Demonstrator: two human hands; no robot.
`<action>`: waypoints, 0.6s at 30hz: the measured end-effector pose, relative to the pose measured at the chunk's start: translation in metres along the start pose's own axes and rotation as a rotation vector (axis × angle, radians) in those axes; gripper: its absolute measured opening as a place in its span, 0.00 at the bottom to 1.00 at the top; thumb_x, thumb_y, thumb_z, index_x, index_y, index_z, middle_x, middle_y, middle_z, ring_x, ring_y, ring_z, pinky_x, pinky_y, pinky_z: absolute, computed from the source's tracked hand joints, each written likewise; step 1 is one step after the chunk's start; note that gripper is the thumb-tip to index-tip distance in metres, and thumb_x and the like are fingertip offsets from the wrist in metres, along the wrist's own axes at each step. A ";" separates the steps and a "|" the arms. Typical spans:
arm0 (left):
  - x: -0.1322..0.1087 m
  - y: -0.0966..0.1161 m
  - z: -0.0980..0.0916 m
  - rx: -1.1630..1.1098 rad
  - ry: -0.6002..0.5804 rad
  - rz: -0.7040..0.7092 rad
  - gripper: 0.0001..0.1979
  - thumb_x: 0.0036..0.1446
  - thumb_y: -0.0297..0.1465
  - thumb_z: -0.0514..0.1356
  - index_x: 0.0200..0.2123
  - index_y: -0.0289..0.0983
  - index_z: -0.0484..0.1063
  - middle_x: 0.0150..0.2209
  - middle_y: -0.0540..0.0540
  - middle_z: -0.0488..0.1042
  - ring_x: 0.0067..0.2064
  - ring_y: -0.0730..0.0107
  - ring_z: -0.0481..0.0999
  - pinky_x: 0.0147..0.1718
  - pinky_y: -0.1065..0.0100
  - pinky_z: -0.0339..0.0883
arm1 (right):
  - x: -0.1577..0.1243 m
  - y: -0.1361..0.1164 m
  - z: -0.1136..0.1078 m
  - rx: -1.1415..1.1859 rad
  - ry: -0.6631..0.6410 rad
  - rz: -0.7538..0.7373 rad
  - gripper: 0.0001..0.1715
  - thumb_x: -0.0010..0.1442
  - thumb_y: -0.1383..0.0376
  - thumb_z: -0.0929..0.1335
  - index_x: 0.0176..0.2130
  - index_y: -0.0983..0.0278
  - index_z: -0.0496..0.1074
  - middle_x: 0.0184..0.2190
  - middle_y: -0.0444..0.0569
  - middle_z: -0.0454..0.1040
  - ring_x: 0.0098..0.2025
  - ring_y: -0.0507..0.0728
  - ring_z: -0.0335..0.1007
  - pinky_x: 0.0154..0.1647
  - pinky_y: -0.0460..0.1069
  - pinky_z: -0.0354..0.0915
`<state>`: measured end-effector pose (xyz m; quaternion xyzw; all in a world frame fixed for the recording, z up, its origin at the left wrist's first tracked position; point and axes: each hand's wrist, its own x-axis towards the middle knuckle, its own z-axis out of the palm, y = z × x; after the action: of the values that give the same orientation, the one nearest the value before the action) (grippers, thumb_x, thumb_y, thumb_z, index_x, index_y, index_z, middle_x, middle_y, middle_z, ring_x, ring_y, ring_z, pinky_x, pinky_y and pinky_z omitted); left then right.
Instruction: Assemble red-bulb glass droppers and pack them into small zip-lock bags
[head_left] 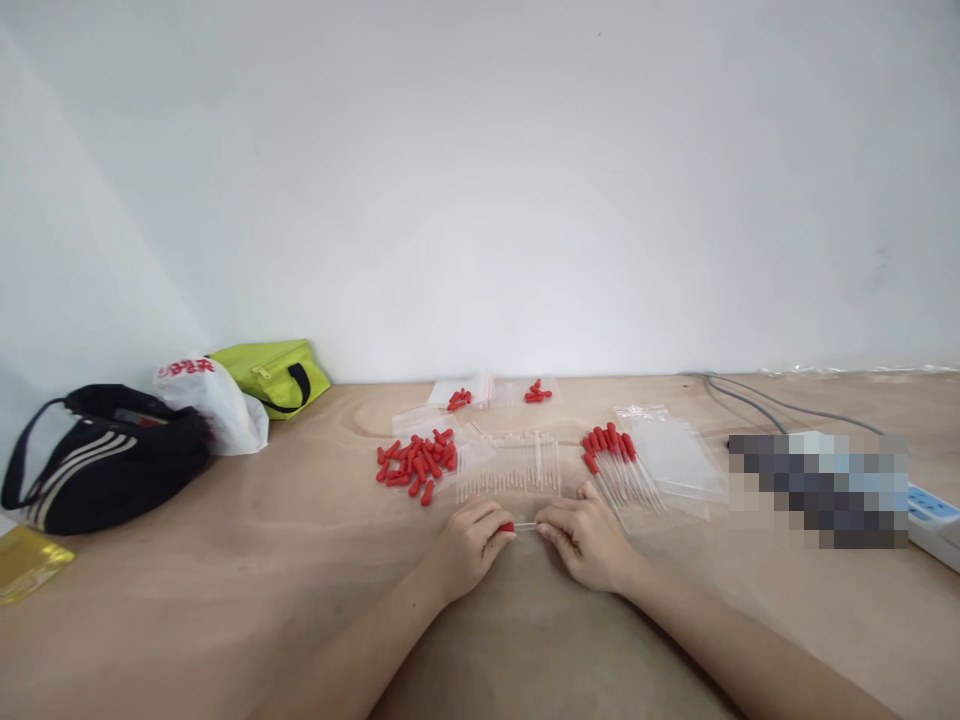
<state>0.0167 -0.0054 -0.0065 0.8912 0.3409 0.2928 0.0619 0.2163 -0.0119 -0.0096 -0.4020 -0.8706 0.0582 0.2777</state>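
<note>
Between the fingertips of my left hand is a red rubber dropper bulb. My right hand pinches a thin clear dropper tube, which runs from the bulb to my right fingertips. Whether the tube sits inside the bulb is hidden by my fingers. Just beyond my hands, a row of loose clear tubes lies on the table. A heap of loose red bulbs lies to their left. On the right, several droppers with red bulbs on their tubes lie fanned out together.
Clear plastic bags lie at the right. Farther back are small groups of red bulbs. A black bag, a white plastic bag and a lime-green bag stand at the left. A power strip and grey cables are at right.
</note>
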 end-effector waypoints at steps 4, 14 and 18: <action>0.000 0.000 0.001 -0.001 0.019 0.044 0.14 0.61 0.33 0.47 0.29 0.35 0.66 0.27 0.47 0.69 0.30 0.69 0.67 0.31 0.69 0.63 | 0.002 -0.003 0.003 0.029 -0.023 0.023 0.13 0.59 0.69 0.58 0.30 0.62 0.69 0.26 0.42 0.73 0.27 0.50 0.64 0.32 0.48 0.43; 0.001 -0.003 0.002 0.014 0.013 0.076 0.13 0.61 0.31 0.46 0.30 0.36 0.67 0.28 0.47 0.70 0.31 0.69 0.68 0.33 0.69 0.62 | 0.005 -0.010 0.008 0.007 -0.049 0.056 0.15 0.59 0.70 0.57 0.27 0.63 0.68 0.25 0.42 0.72 0.28 0.50 0.63 0.33 0.48 0.44; 0.001 -0.009 -0.002 0.125 0.113 0.050 0.10 0.60 0.32 0.49 0.38 0.38 0.69 0.34 0.46 0.72 0.38 0.65 0.69 0.39 0.64 0.60 | 0.010 -0.012 -0.003 -0.104 -0.051 0.021 0.13 0.59 0.66 0.60 0.27 0.61 0.71 0.27 0.45 0.72 0.32 0.53 0.64 0.34 0.49 0.45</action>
<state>0.0114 0.0022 -0.0073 0.8835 0.3392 0.3223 -0.0203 0.2052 -0.0133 0.0011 -0.4232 -0.8750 0.0258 0.2335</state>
